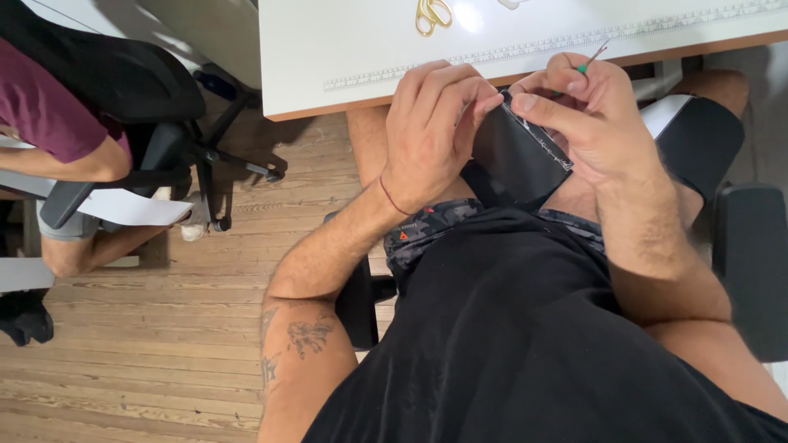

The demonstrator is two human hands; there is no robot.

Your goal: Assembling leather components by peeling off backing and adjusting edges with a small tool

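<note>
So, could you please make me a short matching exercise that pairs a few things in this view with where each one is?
Things:
1. gold scissors
2. black fabric piece
3. green-handled tool
4. black office chair

Places:
A. in the right hand
B. on the white table
C. on the wooden floor, at the left
D. pinched between both hands, left hand included

Pairs: 1-B, 2-D, 3-A, 4-C

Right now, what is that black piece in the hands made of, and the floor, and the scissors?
The black piece looks like fabric, matt and bent softly between the left hand and right hand, with white stitches along its edge. The floor looks like worn wooden planks with visible grain. The scissors seem to be shiny, gold-coloured metal, though only partly in view.
</note>
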